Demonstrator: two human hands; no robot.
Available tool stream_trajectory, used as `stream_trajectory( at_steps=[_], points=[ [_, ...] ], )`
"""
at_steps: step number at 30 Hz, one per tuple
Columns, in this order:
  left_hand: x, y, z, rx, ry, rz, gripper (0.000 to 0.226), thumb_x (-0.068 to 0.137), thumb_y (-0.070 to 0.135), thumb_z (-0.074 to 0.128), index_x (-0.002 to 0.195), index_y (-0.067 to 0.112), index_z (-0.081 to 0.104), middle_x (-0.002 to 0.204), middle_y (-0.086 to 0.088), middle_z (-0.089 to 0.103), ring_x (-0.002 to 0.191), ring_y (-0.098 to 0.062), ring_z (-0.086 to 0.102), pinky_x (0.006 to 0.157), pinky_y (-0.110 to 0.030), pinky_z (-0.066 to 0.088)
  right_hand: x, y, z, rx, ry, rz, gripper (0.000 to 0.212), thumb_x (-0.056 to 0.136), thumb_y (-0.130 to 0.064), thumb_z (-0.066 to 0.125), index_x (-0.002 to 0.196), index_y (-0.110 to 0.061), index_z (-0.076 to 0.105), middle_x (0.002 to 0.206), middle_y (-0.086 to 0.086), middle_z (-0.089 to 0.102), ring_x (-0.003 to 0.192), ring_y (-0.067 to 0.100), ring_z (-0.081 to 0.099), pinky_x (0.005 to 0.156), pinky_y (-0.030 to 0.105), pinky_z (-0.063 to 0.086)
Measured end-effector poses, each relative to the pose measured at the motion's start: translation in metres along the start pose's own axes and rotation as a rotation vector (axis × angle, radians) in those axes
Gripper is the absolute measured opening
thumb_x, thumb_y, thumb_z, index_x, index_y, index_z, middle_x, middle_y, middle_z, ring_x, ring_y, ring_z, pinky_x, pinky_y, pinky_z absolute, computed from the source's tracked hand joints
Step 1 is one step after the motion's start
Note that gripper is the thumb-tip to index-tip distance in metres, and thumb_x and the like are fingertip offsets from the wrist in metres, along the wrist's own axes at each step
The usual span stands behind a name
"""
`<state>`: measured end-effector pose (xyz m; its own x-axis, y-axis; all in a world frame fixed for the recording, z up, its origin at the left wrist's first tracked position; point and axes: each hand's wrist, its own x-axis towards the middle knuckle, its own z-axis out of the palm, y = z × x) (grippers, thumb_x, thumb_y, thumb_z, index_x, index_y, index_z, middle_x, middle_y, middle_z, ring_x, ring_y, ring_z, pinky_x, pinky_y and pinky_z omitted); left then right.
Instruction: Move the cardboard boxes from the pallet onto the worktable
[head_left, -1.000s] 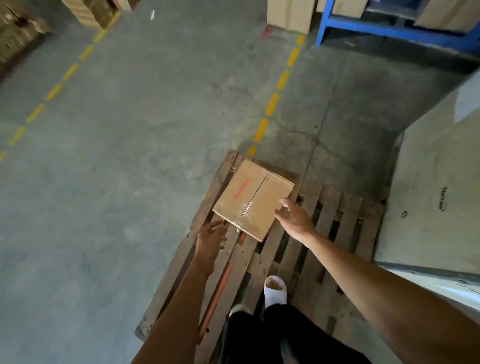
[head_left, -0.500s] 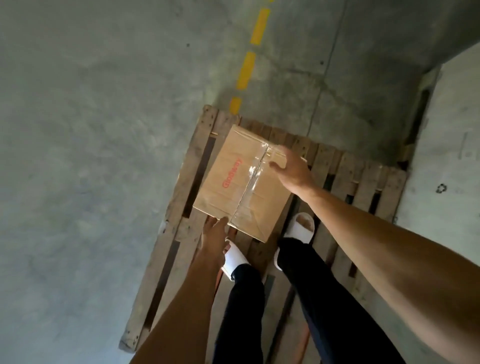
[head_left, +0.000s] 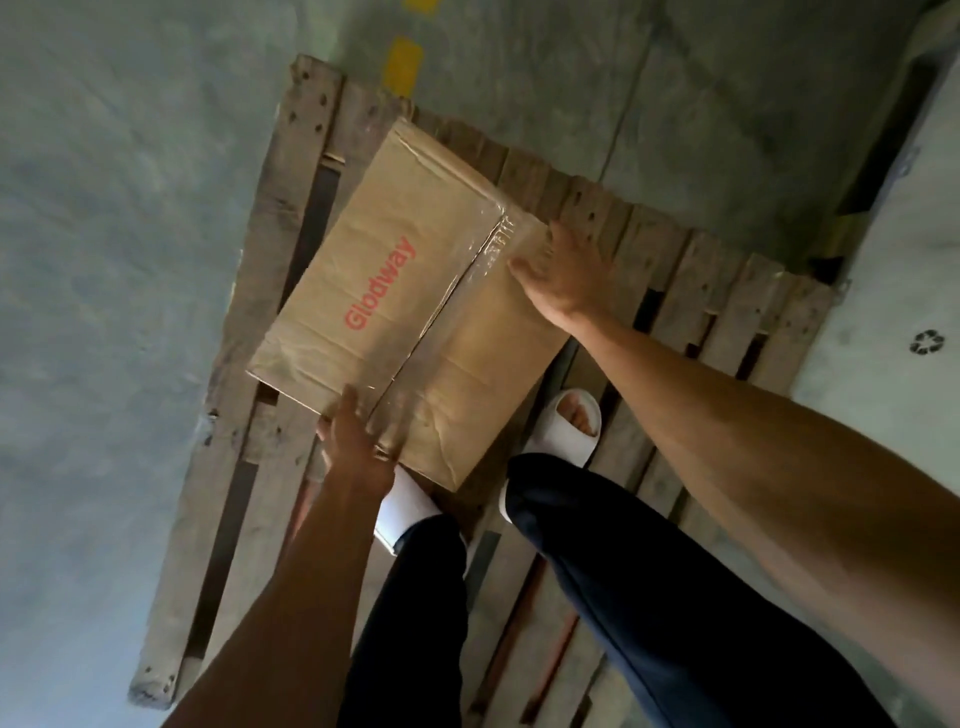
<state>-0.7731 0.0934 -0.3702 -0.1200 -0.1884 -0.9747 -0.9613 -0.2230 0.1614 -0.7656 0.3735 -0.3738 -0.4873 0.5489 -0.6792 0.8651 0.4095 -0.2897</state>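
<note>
On the wooden pallet (head_left: 270, 291), at roughly 11 o'clock from the person's feet, a taped cardboard box (head_left: 410, 306) with red "Glodway" lettering is lying flat across the slats. Grey concrete floor (head_left: 104, 260) is filling the 9 o'clock side, and a yellow floor marking (head_left: 402, 65) is showing at 12 o'clock, beyond the pallet's far edge.

Left hand (head_left: 358, 441) is gripping the box's near edge at 6 o'clock, thumb lying on the top face, fingers wrapping under the edge where they are hidden. Directly below that hand, a white sandal (head_left: 402, 512) is standing just beside the box's near corner. A second white sandal (head_left: 566, 426), open at the toe, is standing on the slats at 4 o'clock of the box, close to its right side. Dark trouser legs (head_left: 649, 597) are covering the lower pallet.

Right hand (head_left: 563, 275) is lying at the box's 3 o'clock edge, thumb on the taped top, fingers spreading over the side; whether they are curling round the edge cannot be told. A pale panel (head_left: 904, 260) bearing a recycling symbol is bordering the pallet at 3 o'clock.

Compared with half a second ago, the box is appearing larger and closer, and both feet are standing nearer to it.
</note>
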Motion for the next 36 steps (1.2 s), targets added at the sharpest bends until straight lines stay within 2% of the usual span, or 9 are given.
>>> stream_trajectory(
  at_steps=[5, 8, 11, 16, 21, 26, 30, 33, 36],
  points=[
    [0.002, 0.033, 0.009, 0.253, 0.009, 0.417, 0.067, 0.088, 0.025, 0.074, 0.145, 0.038, 0.040, 0.130, 0.000, 0.062, 0.106, -0.018, 0.063, 0.077, -0.032, 0.057, -0.019, 0.021, 0.010, 0.120, -0.010, 0.149, 0.100, 0.081, -0.080, 0.051, 0.146, -0.006, 0.039, 0.147, 0.017, 0.044, 0.130, 0.034, 0.049, 0.106, 0.043, 0.044],
    [0.024, 0.043, -0.007, 0.470, -0.004, 0.520, 0.066, 0.083, 0.027, 0.080, 0.142, 0.023, 0.049, 0.126, -0.002, 0.067, 0.111, -0.021, 0.066, 0.095, -0.044, 0.057, -0.016, 0.037, 0.017, 0.218, -0.111, 0.181, 0.105, 0.075, -0.087, 0.047, 0.148, -0.012, 0.040, 0.149, 0.013, 0.045, 0.135, 0.033, 0.046, 0.110, 0.040, 0.038],
    [0.034, 0.045, -0.016, 0.496, -0.149, 0.458, 0.062, 0.079, 0.037, 0.081, 0.134, 0.019, 0.058, 0.129, -0.007, 0.068, 0.118, -0.026, 0.065, 0.100, -0.049, 0.053, -0.012, 0.047, 0.022, 0.456, -0.181, 0.210, 0.076, 0.087, -0.069, 0.057, 0.148, -0.025, 0.043, 0.148, 0.000, 0.049, 0.135, 0.023, 0.046, 0.100, 0.027, 0.033],
    [0.011, 0.045, -0.027, 0.484, -0.237, 0.477, 0.063, 0.082, 0.032, 0.078, 0.138, 0.016, 0.053, 0.131, -0.011, 0.066, 0.119, -0.029, 0.065, 0.095, -0.049, 0.056, -0.035, 0.049, 0.012, 0.568, -0.231, 0.195, 0.074, 0.078, -0.070, 0.067, 0.141, -0.034, 0.050, 0.135, -0.007, 0.060, 0.124, 0.019, 0.057, 0.108, 0.041, 0.043],
    [-0.082, 0.072, -0.050, 0.555, -0.266, 0.522, 0.042, 0.094, 0.025, 0.070, 0.131, 0.010, 0.056, 0.125, -0.016, 0.069, 0.109, -0.031, 0.070, 0.085, -0.047, 0.060, -0.108, 0.028, -0.045, 0.618, -0.187, 0.133, 0.077, 0.073, -0.074, 0.069, 0.134, -0.033, 0.048, 0.118, -0.010, 0.064, 0.107, 0.015, 0.063, 0.094, 0.039, 0.050],
    [-0.229, 0.125, -0.057, 0.617, -0.273, 0.607, 0.041, 0.091, 0.029, 0.072, 0.120, 0.019, 0.044, 0.110, -0.004, 0.066, 0.103, -0.028, 0.065, 0.083, -0.046, 0.057, -0.226, -0.019, -0.137, 0.667, -0.117, 0.080, 0.064, 0.089, -0.059, 0.063, 0.143, -0.032, 0.043, 0.110, -0.015, 0.061, 0.107, 0.016, 0.060, 0.071, 0.016, 0.039],
    [-0.337, 0.157, -0.058, 0.738, -0.359, 0.665, 0.040, 0.092, 0.026, 0.069, 0.119, 0.020, 0.040, 0.121, -0.008, 0.058, 0.107, -0.029, 0.060, 0.092, -0.053, 0.054, -0.317, -0.048, -0.200, 0.732, 0.033, 0.005, 0.069, 0.089, -0.053, 0.065, 0.148, -0.026, 0.040, 0.121, -0.017, 0.060, 0.111, 0.011, 0.057, 0.102, 0.029, 0.041],
    [-0.414, 0.174, -0.049, 0.812, -0.400, 0.714, 0.044, 0.091, 0.027, 0.071, 0.119, 0.021, 0.039, 0.125, -0.010, 0.056, 0.105, -0.030, 0.059, 0.091, -0.055, 0.053, -0.382, -0.058, -0.244, 0.823, 0.178, -0.011, 0.078, 0.078, -0.062, 0.071, 0.143, -0.025, 0.049, 0.112, -0.018, 0.063, 0.107, 0.010, 0.058, 0.109, 0.036, 0.042],
    [-0.467, 0.183, -0.040, 0.911, -0.502, 0.756, 0.060, 0.082, 0.033, 0.081, 0.118, 0.023, 0.035, 0.124, -0.010, 0.057, 0.107, -0.033, 0.061, 0.092, -0.056, 0.051, -0.429, -0.052, -0.274, 0.876, 0.288, 0.020, 0.085, 0.080, -0.063, 0.070, 0.151, -0.032, 0.037, 0.137, -0.005, 0.055, 0.125, 0.018, 0.051, 0.114, 0.039, 0.036]
  ],
)
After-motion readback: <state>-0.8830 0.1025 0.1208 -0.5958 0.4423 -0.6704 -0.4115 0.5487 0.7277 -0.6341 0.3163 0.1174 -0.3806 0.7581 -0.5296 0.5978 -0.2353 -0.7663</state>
